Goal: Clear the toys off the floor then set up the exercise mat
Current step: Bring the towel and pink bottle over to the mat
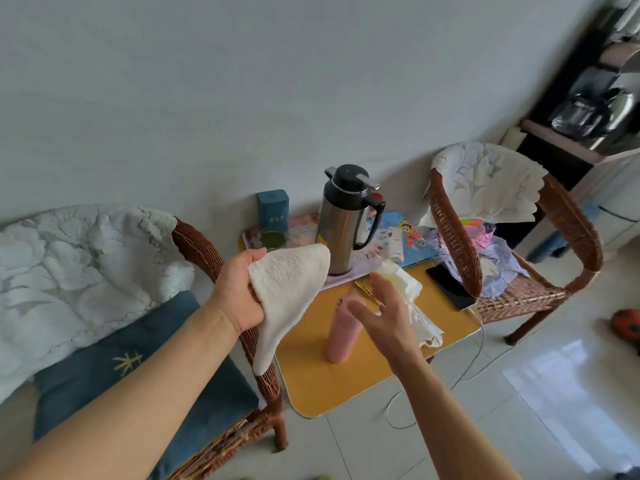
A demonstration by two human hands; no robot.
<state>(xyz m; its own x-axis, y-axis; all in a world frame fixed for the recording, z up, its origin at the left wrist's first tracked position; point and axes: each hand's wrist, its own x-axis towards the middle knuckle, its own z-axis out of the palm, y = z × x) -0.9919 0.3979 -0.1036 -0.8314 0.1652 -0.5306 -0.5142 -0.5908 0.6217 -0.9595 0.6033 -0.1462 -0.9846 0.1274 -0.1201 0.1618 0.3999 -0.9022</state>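
Observation:
My left hand grips a white towel by one edge, and the cloth hangs down over the left edge of the yellow side table. My right hand hovers open with spread fingers above a pink bottle that stands on the table, holding nothing. A red and black toy lies on the tiled floor at the far right. No exercise mat is in view.
A steel thermos, a teal box, a phone, booklets and crumpled white plastic sit on the table. Wicker chairs flank it: the left one with a blue cushion, the right one piled with clothes. A cable trails across the floor.

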